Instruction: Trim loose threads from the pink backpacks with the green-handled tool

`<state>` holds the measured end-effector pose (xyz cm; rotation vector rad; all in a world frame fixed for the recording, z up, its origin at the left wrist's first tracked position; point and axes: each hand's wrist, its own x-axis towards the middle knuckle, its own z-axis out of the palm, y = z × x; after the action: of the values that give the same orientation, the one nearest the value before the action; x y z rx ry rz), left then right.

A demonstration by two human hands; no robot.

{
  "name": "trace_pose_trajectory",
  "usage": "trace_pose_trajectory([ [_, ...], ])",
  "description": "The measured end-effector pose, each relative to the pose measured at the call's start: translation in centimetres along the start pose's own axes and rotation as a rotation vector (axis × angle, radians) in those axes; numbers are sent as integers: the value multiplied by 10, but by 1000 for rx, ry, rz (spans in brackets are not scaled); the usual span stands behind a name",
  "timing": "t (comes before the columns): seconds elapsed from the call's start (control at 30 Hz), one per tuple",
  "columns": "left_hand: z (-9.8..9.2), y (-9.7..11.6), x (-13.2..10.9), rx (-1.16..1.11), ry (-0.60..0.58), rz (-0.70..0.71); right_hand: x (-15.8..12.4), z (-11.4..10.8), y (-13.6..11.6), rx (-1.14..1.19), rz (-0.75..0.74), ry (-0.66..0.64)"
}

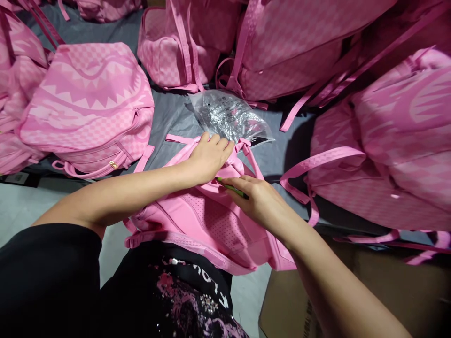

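Note:
A pink backpack (207, 220) lies back-side up on the grey table in front of me, its mesh padding showing. My left hand (207, 157) is closed on the top of the backpack near its carry loop and straps. My right hand (257, 199) pinches a thin green tool (230, 188), whose tip points at the fabric just under my left hand. A crumpled clear plastic bag (229, 115) lies on the table right behind my left hand.
Several pink shark-mouth backpacks ring the workspace: one at left (88, 103), others at the back (183, 47) and a pile at right (394, 141). A cardboard box (289, 305) stands low at right. Grey table (169, 117) shows between them.

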<state>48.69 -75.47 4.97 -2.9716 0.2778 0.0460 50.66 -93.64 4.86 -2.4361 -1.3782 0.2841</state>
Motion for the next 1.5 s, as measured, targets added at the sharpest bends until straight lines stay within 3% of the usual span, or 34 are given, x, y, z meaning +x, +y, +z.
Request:
trace_pose_trajectory([
  [0.53,6,0,0,20,41,-4,0,4,-3,-26,12,-2],
  [0.73,7,0,0,1,56,-10,0,5,-11,-87,93,-49],
  [1.5,3,1,-5,28,57,-7,-7,11,-21,34,222,20],
])
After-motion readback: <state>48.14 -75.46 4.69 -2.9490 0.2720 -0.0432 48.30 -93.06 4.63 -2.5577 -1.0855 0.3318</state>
